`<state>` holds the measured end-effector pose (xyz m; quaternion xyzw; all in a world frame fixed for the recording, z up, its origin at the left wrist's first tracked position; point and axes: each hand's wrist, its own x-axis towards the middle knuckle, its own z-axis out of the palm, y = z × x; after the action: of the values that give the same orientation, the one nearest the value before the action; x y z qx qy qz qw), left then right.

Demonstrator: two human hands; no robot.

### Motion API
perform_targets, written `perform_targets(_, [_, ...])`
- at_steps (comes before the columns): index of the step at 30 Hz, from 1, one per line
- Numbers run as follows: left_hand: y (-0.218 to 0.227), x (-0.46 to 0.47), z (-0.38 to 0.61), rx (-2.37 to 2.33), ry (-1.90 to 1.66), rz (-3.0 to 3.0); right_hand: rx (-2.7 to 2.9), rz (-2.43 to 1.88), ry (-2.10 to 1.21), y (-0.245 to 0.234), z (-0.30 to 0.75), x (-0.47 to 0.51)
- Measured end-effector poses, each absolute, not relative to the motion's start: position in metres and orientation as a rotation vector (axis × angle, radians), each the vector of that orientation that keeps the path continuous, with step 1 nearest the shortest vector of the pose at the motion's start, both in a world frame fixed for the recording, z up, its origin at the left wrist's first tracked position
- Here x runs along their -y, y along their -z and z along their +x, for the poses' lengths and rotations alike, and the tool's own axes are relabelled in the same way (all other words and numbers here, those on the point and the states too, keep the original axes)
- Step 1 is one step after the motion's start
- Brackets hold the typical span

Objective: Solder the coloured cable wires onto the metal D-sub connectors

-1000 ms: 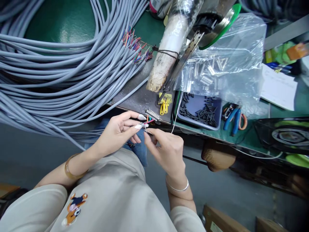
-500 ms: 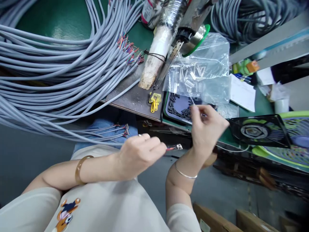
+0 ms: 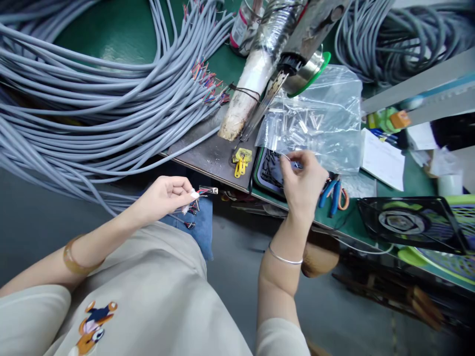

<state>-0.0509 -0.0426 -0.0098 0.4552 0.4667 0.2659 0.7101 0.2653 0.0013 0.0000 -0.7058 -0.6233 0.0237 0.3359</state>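
Note:
My left hand (image 3: 168,198) is above the jeans, thumb and fingers pinched around a cable end. Coloured wires run from this cable end into a small metal connector (image 3: 211,190) that points right. Other wired connectors (image 3: 190,225) lie on the jeans just below. Over the front edge of the bench, my right hand (image 3: 302,183) pinches a thin silvery wire (image 3: 284,155) between thumb and forefinger. Behind its fingertips sits a tray of small black parts (image 3: 270,168). A clear bag of small pale parts (image 3: 315,123) lies just beyond that tray.
Grey cables (image 3: 111,113) with bared coloured ends heap at left. A white wrapped roll (image 3: 241,104) and a metal-tipped tool (image 3: 263,106) slant over the bench beside a green-rimmed spool (image 3: 309,74). Blue-handled pliers (image 3: 334,195), a black fan (image 3: 408,222) and yellow clips (image 3: 242,163) lie nearby.
My left hand has moved left and up with the connector, away from my right hand, and turned so its fingers show. My right hand has shifted slightly left. The view has shifted.

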Motion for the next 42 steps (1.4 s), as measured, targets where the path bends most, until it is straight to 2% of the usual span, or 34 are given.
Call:
perform_targets(3, [0.006,0.038,-0.039,-1.004,-0.624,1.026,1.409,-1.728,0.071,-0.011,0.253,0.017])
perform_targets(5, [0.003,0.033,-0.029,-0.994,-0.651,1.046,1.284,-1.64,0.043,-0.018,0.239,0.035])
perform_targets(10, [0.001,0.027,-0.011,-0.976,-0.716,1.104,1.389,-1.519,-0.408,-0.02,0.199,0.08])
perform_targets(13, [0.002,0.027,-0.007,-0.981,-0.746,1.118,1.407,-1.533,-0.514,-0.01,0.18,0.091])
perform_targets(25, [0.0,0.026,-0.004,-0.999,-0.78,1.107,1.513,-1.584,-0.545,0.001,0.165,0.083])
perform_targets(32, [0.002,0.026,-0.011,-0.894,-0.694,1.174,1.783,-1.507,-0.387,0.004,0.163,0.078])
perform_targets(37, [0.006,0.027,-0.019,-0.86,-0.735,1.033,1.617,-1.517,-0.482,-0.001,0.172,0.083])
perform_targets(42, [0.007,0.03,-0.021,-0.831,-0.798,0.969,1.681,-1.553,-0.517,-0.005,0.17,0.087])
